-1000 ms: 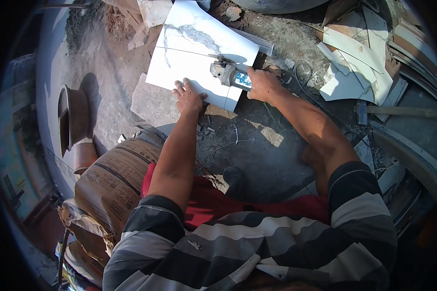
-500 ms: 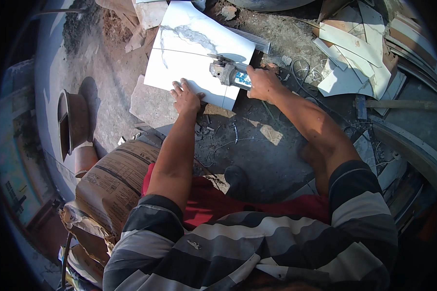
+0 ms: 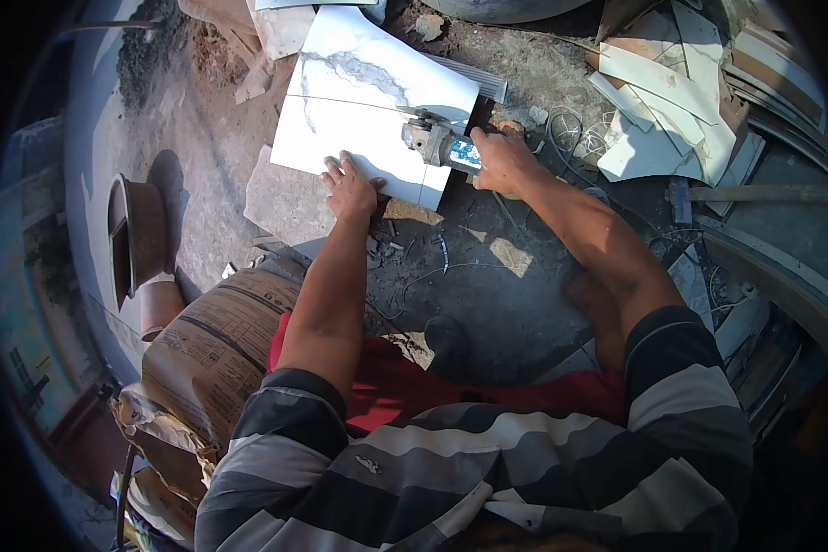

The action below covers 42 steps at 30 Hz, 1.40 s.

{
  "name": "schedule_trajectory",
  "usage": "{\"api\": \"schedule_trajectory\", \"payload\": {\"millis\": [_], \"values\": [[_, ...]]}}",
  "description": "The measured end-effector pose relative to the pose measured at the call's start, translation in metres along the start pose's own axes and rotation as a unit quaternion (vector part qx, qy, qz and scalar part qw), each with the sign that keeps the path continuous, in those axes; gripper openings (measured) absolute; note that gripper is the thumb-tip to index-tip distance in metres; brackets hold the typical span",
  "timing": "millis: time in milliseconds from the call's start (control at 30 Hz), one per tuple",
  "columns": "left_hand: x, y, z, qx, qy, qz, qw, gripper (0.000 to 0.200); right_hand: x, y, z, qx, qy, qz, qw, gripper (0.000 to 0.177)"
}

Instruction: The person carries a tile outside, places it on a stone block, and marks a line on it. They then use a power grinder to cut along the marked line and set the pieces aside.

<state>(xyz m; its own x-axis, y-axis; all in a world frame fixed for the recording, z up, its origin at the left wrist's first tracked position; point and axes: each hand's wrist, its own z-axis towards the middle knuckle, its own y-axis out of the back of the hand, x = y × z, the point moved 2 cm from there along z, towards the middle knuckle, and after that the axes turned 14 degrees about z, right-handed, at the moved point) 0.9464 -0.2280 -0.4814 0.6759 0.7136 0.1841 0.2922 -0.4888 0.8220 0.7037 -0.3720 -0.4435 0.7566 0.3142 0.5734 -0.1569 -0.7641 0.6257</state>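
A white marble-patterned tile [image 3: 340, 131] lies on a rough stone slab [image 3: 285, 198], a thin dark line running across it. My left hand [image 3: 350, 189] rests on its near edge, fingers spread and flat, holding nothing. In my right hand [image 3: 504, 164] is an angle grinder [image 3: 443, 147], gripped round its body. The grinder's head is over the right part of the tile, with the disc on the dark line. A second, shorter line marks the tile's near right corner.
Broken tile pieces [image 3: 662, 129] are heaped at the right, near a hammer [image 3: 754, 194] and loose wire [image 3: 570, 133]. To the left stand a brown basin [image 3: 147, 230] and a paper sack [image 3: 221, 350]. Small debris litters the ground before me.
The grinder and my right hand have shifted slightly to the right along the line on the tile. My left hand keeps its place on the tile.
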Motion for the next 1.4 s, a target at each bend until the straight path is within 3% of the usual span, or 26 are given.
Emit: {"api": "schedule_trajectory", "payload": {"millis": [733, 1200, 1400], "values": [[0.002, -0.005, 0.002, -0.006, -0.004, 0.003, 1.000, 0.103, -0.013, 0.001, -0.008, -0.012, 0.020, -0.007, 1.000, 0.056], [0.002, -0.005, 0.003, -0.004, -0.004, 0.007, 1.000, 0.103, -0.024, 0.001, -0.014, -0.014, 0.025, 0.006, 1.000, 0.066], [0.003, -0.005, 0.002, -0.007, -0.005, 0.008, 1.000, 0.103, -0.025, 0.001, -0.017, -0.016, 0.014, -0.003, 1.000, 0.060]]}}
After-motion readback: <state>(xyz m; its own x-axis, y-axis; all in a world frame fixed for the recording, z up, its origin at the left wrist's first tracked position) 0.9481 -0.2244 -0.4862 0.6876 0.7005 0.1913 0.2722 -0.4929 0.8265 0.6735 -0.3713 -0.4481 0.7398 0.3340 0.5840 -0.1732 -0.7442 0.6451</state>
